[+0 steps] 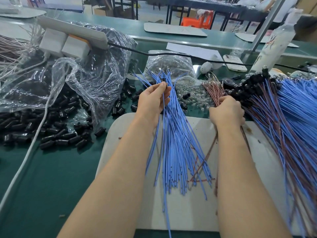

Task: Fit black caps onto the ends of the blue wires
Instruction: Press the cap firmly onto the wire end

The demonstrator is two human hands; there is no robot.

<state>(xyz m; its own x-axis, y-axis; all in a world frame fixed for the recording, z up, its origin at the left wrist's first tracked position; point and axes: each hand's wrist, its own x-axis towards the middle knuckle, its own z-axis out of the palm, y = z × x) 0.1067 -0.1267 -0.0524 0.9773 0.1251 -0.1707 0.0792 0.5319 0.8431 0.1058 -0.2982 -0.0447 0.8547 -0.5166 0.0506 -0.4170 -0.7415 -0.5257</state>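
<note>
Head view: pinches black cap (164, 81) and loose blue wires (176, 134) in left hand (152, 102), grips capped wires (267, 121) with right hand (226, 112) (may fumble cap if strands splay).

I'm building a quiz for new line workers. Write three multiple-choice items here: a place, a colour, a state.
1. Where do the loose black caps lie? A) on the green table, left of the left hand B) on a chair C) in a box
2. What colour are the wires in the left hand? A) yellow B) blue C) green
3. What is the right hand doing? A) lying flat B) holding a phone C) gripping the capped wires
Key: 1 A, they spill beside the clear bag; 2 B, the fan is blue; 3 C, its fingers curl round that bundle.
</note>
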